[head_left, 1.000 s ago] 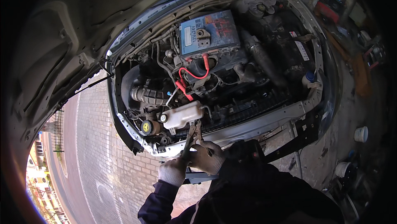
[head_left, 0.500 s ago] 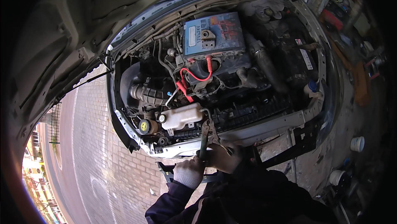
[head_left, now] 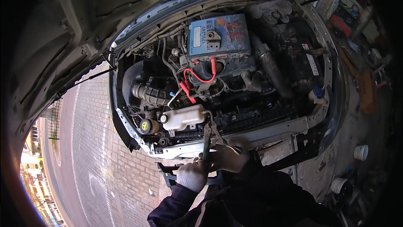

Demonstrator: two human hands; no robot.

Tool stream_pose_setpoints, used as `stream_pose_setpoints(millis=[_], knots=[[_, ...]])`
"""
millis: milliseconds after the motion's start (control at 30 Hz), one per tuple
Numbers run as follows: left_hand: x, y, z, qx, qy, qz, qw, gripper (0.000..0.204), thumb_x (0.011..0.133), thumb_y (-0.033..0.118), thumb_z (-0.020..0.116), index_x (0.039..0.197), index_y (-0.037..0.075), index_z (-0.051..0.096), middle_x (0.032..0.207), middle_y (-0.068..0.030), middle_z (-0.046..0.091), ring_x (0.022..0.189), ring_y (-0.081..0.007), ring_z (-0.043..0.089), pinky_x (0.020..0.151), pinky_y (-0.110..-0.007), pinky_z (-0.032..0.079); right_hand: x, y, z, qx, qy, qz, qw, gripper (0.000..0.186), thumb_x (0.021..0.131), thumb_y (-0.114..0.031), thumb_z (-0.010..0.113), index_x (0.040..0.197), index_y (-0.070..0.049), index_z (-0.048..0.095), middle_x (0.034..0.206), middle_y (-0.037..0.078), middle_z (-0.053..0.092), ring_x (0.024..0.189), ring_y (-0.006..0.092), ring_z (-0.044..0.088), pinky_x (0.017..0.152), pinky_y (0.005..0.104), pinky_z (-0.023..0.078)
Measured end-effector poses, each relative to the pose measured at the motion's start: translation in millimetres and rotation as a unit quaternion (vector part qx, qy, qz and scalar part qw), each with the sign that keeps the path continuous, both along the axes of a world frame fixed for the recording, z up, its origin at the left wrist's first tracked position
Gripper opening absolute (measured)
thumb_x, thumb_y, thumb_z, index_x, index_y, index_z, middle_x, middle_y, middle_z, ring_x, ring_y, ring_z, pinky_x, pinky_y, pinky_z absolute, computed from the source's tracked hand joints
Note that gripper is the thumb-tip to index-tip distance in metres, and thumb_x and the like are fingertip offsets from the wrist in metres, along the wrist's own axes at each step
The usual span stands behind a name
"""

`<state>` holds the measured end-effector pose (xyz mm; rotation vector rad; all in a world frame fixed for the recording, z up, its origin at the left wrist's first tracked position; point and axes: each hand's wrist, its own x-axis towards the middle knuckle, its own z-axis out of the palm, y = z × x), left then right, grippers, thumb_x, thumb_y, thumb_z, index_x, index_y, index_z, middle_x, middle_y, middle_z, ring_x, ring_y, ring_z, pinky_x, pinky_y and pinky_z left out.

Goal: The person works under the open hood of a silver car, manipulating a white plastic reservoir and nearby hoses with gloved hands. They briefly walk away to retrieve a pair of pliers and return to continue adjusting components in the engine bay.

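Observation:
A pair of pliers (head_left: pixel 207 134) with dark green handles points away from me, its jaws at a dark hose beside the white coolant tank (head_left: pixel 183 118). My left hand (head_left: pixel 192 175), in a pale knitted glove, is closed round the lower end of the left handle. Just right of it, my right hand (head_left: pixel 230 158), also gloved, is closed on the other handle, whose end sticks out by the fingers. What the jaws bite on is too small to make out. Both hands are above the front edge of the open engine bay, close together.
On the engine lies a blue boxed power unit (head_left: pixel 197 53) with a metal bracket (head_left: pixel 213 39) on top and red cables (head_left: pixel 199 81). A yellow-marked cap (head_left: pixel 146 126) sits left of the tank. The raised hood (head_left: pixel 46 46) overhangs the left. White buckets (head_left: pixel 361 152) stand at right.
The view has shifted slightly. Both hands keep their hold on the pliers, and the right hand has turned a little, showing more of the right handle.

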<state>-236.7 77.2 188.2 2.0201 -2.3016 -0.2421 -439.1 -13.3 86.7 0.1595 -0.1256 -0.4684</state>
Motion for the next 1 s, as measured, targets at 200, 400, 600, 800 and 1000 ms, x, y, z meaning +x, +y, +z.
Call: stream_pose_setpoints(millis=[200, 400, 600, 800, 1000], knots=[[-6.8, -3.0, 4.3, 0.009, -0.011, 0.004, 1.0, 0.022, 0.1, 0.026, 0.072, 0.089, 0.008, 0.066, 0.068, -0.0098, 0.067, 0.061, -0.0312, 0.071, 0.054, -0.049, 0.057, -4.3, -9.8, 1.0, -0.016, 0.016, 0.01, 1.0, 0.103, 0.101, -0.072, 0.051, 0.168, 0.006, 0.041, 0.172, 0.038, 0.044, 0.159, 0.0551, 0.045, 0.127, 0.082, 0.033], [-12.4, -7.4, 6.4, 0.024, 0.001, 0.015, 1.0, 0.024, 0.1, 0.027, 0.072, 0.086, 0.009, 0.065, 0.069, -0.011, 0.068, 0.061, -0.0322, 0.071, 0.055, -0.049, 0.057, -5.8, -13.8, 1.2, -0.025, 0.004, 0.012, 1.0, 0.098, 0.103, -0.071, 0.055, 0.166, 0.004, 0.046, 0.169, 0.036, 0.051, 0.156, 0.0521, 0.051, 0.127, 0.0782, 0.036], [-18.3, -8.6, 6.8, 0.004, 0.001, 0.016, 1.0, 0.027, 0.102, 0.028, 0.072, 0.085, 0.008, 0.066, 0.069, -0.0121, 0.068, 0.06, -0.0337, 0.071, 0.054, -0.05, 0.057, -7.9, -15.4, 0.5, -0.018, 0.008, 0.016, 1.0, 0.093, 0.103, -0.068, 0.056, 0.164, 0.003, 0.05, 0.165, 0.035, 0.054, 0.153, 0.0523, 0.054, 0.126, 0.0743, 0.04], [-24.8, -8.7, 7.1, 0.014, 0.003, 0.018, 1.0, 0.03, 0.103, 0.029, 0.072, 0.083, 0.008, 0.064, 0.067, -0.0122, 0.067, 0.059, -0.0343, 0.071, 0.052, -0.05, 0.056, -12.2, -15.6, 2.6, -0.005, 0.04, 0.024, 0.999, 0.081, 0.106, -0.059, 0.05, 0.162, -0.001, 0.053, 0.156, 0.029, 0.062, 0.147, 0.0506, 0.059, 0.127, 0.075, 0.039], [-23.8, -5.6, 5.2, -0.01, 0.006, 0.011, 1.0, 0.031, 0.104, 0.031, 0.072, 0.084, 0.008, 0.064, 0.065, -0.0114, 0.065, 0.057, -0.0336, 0.07, 0.051, -0.05, 0.056, -10.7, -12.2, -3.5, 0.002, 0.044, 0.025, 0.999, 0.081, 0.104, -0.06, 0.049, 0.158, 0.001, 0.055, 0.155, 0.029, 0.062, 0.145, 0.0483, 0.06, 0.125, 0.0696, 0.043]])
